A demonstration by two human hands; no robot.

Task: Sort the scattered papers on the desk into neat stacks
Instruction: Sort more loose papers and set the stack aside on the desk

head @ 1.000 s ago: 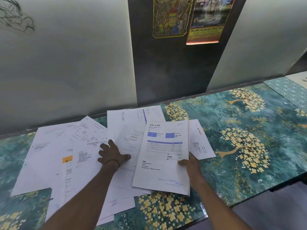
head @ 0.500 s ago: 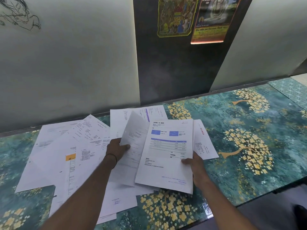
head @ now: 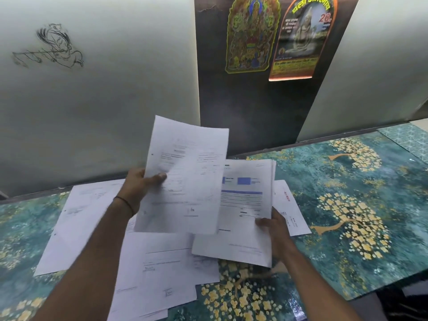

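Over the middle of the desk, we are mid-gathering: our left hand pinches one raised sheet at its left edge, our right hand grips a thin bundle by its right edge. Next, we judge, the sheet must land square on that bundle. Loose papers overlap toward the left edge; a wall rises at the back edge; the patterned right half offers room for a stack.

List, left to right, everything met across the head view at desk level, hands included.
Left to right: loose sheets lying flat → left hand → raised sheet it grips → blue-banded stack → right hand holding that stack → sheet with red print → bare patterned desk.
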